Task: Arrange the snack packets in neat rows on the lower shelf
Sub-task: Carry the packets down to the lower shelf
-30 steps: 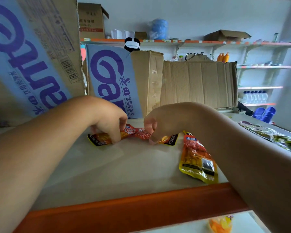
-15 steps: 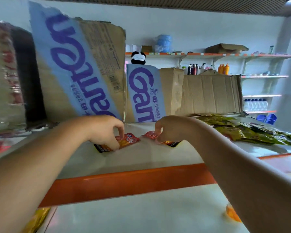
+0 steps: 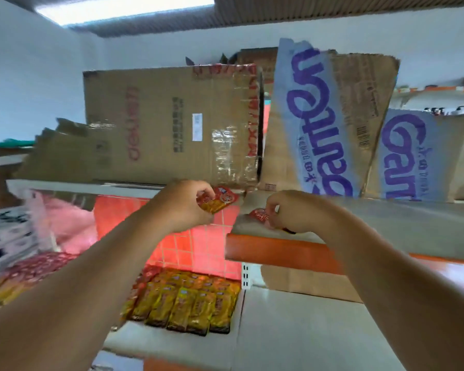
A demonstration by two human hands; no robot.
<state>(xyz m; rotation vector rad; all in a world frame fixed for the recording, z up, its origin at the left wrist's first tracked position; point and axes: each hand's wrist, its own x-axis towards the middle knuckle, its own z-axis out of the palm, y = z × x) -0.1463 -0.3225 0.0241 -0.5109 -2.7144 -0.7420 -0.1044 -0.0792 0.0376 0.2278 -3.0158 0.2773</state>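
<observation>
My left hand [image 3: 184, 207] grips a red and yellow snack packet [image 3: 220, 200] in the air, just left of the upper shelf's end. My right hand [image 3: 292, 214] pinches a second red packet [image 3: 259, 215] at the left corner of the upper shelf [image 3: 386, 223], which has an orange front lip. Below, on the lower shelf [image 3: 292, 330], several yellow and red packets [image 3: 188, 303] lie side by side in rows. The picture is blurred by head movement.
Tall cardboard boxes [image 3: 172, 124] and blue-printed water cartons [image 3: 319, 124] stand behind the upper shelf. More red and yellow packets [image 3: 19, 277] and white bags [image 3: 6, 236] lie at the lower left. Red tiled floor [image 3: 198, 236] shows between the shelves.
Both hands lifted their packets off the middle of the upper shelf and carried them left to its end. My view swung left and down, bringing the lower shelf's rows into sight.
</observation>
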